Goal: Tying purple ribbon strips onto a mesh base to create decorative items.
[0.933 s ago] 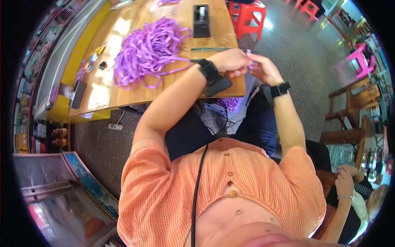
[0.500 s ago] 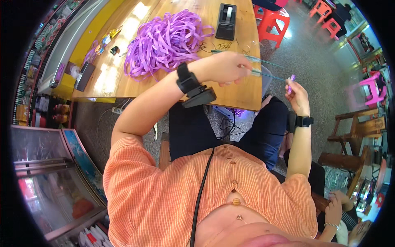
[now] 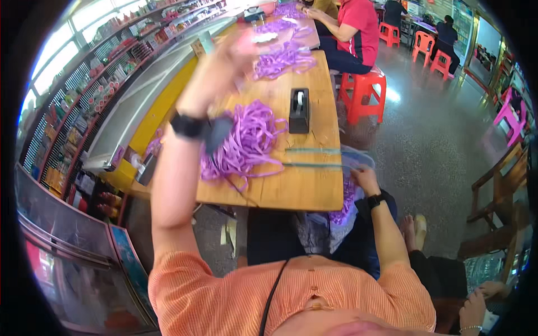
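A purple ribbon (image 3: 246,143) pile was left on the table (image 3: 302,190). I couldn't tell whether the left hand (image 3: 225,63) or right hand (image 3: 364,178) had open or holding fingers.

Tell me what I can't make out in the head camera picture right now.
In the head view:
Left hand: blurred, so whether it holds anything is unclear.
Right hand: too small to tell whether the fingers grip anything.
Purple ribbon pile: partly hidden by the black wrist device.
Purple ribbons below the table: partly hidden by the tabletop.
Person in red: head cut off by the top edge.
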A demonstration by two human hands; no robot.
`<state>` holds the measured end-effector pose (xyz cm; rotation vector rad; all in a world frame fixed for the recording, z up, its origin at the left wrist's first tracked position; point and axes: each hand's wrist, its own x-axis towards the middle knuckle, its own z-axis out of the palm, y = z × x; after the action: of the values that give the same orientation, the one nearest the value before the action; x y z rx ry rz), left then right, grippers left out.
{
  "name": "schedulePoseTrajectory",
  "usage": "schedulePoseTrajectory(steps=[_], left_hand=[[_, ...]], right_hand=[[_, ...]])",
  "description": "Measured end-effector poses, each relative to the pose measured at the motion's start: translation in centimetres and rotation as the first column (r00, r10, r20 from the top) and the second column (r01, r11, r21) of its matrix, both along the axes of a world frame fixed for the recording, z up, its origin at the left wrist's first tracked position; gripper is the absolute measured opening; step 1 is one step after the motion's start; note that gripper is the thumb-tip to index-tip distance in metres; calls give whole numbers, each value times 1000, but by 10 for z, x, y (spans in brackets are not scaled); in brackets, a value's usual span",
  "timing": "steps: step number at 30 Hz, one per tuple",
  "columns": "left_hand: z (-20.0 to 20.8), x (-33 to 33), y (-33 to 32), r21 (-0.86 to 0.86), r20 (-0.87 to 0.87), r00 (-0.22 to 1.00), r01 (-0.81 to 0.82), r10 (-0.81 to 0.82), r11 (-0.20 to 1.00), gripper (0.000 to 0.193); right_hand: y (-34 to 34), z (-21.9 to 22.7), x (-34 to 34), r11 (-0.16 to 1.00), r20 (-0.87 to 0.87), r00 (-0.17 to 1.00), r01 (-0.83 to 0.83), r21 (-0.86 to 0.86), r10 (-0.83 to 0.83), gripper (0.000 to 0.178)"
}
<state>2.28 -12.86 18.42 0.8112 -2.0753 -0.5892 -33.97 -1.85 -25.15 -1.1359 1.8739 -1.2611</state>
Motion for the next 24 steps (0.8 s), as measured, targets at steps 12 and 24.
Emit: schedulePoseTrajectory(steps=[12, 24], left_hand=[[-78, 36, -28, 104, 466, 880, -157, 91, 982, 35], [-179, 81, -68, -5, 643, 693, -422, 326, 907, 53]], right_hand=[[28, 26, 23, 997, 35, 997, -71, 4, 71, 50], [148, 152, 23, 926, 309, 944, 217, -309, -118, 56]])
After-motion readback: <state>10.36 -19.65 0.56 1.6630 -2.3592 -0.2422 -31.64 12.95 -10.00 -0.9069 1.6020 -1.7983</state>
